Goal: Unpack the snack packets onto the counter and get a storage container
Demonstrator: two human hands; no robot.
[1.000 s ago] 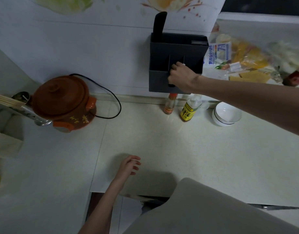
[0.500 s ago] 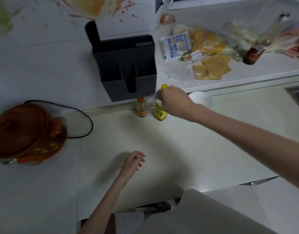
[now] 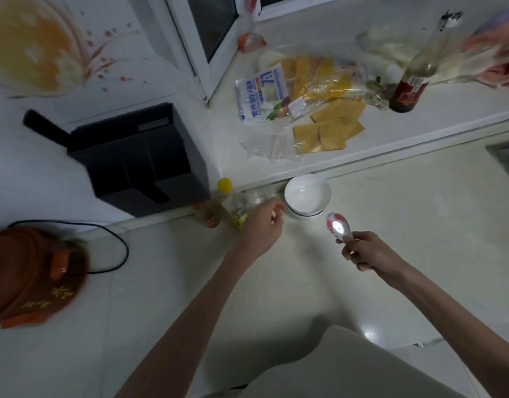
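Observation:
Several yellow snack packets (image 3: 329, 130) and a blue-and-white packet (image 3: 262, 96) lie on the raised ledge (image 3: 420, 122), partly under a clear plastic bag (image 3: 319, 81). My right hand (image 3: 368, 255) grips the handle of a shiny metal spoon (image 3: 337, 226) above the counter (image 3: 405, 225), bowl of the spoon up. My left hand (image 3: 263, 224) reaches to a small clear jar (image 3: 257, 196) between a yellow-capped bottle (image 3: 233, 203) and a white bowl (image 3: 308, 196). Its fingers are loosely bent at the jar; the hand is blurred, and no grip shows.
A black wall-mounted utensil holder (image 3: 144, 162) hangs above a small orange bottle (image 3: 208, 216). A brown clay pot (image 3: 32, 277) with a black cord stands at the left. A dark glass bottle (image 3: 411, 87) stands on the ledge. A sink corner (image 3: 506, 156) shows at the right.
My right hand left the utensil holder, passed the bottles, and now holds a spoon right of the bowl. My left hand moved from the counter's front up to the clear jar. My view swung right.

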